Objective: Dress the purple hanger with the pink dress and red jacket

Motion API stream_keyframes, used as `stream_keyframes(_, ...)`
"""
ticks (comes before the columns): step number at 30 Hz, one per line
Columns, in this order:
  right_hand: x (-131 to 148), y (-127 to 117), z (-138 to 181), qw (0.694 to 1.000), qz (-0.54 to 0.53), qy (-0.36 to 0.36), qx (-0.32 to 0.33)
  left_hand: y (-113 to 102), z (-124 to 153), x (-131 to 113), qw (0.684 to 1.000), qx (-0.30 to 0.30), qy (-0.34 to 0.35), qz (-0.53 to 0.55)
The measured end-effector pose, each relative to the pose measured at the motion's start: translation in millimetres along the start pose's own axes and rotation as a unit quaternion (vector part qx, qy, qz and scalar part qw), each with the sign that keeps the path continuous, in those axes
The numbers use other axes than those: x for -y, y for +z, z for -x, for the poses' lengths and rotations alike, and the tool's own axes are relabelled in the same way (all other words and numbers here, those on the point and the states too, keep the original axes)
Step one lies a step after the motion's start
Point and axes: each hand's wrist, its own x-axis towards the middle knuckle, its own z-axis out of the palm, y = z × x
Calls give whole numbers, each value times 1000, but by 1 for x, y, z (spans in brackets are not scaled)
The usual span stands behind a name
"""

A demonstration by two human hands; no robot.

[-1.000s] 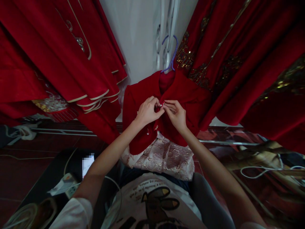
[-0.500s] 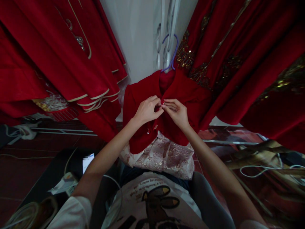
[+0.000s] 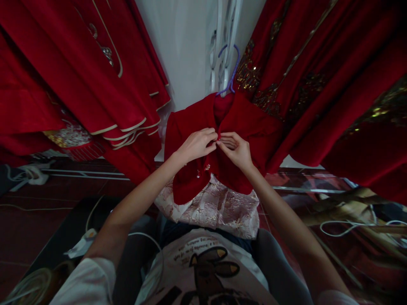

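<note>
A short red jacket (image 3: 193, 114) on a purple hanger (image 3: 235, 70) lies in front of me, its collar pointing away. My left hand (image 3: 199, 145) is closed in a pinch on the jacket's front edge, just below the collar. Opposite it, my right hand (image 3: 237, 150) pinches the same spot, and the fingertips of both nearly meet. Any small fastener between them is too small to make out. Lower on the front hangs a small pearly ornament (image 3: 207, 167). Beneath the jacket, a shiny pale pink brocade cloth (image 3: 229, 207) covers my lap.
Long red garments with pale trim (image 3: 127, 93) hang at the left, and red garments with gold sequins (image 3: 305, 97) at the right. A metal rail (image 3: 305, 189) runs low behind. White cables (image 3: 340, 228) and cardboard-like pieces lie on the right.
My left hand has shifted slightly and its forearm has moved a little left, now covering the lit screen at the lower left. Both hands stay at the jacket's front edge.
</note>
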Motion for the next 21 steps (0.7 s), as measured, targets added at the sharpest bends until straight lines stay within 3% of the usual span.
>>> stream_keyframes(8, -5, -1, -4, 1000, 11, -22, 8, 6, -5, 8, 1000, 10, 19, -14)
stream_keyframes(14, -7, 1, -2, 1000, 19, -13, -2, 9, -5, -7, 999, -14, -8, -33)
stream_keyframes(18, -11, 13, 4, 998, 9, -20, -54, 21, 3, -18, 989, -100, -105, 21)
stream_keyframes(21, -9, 21, 12, 998, -6, -36, -52, 35, 10, -18, 952, -202, -200, 115)
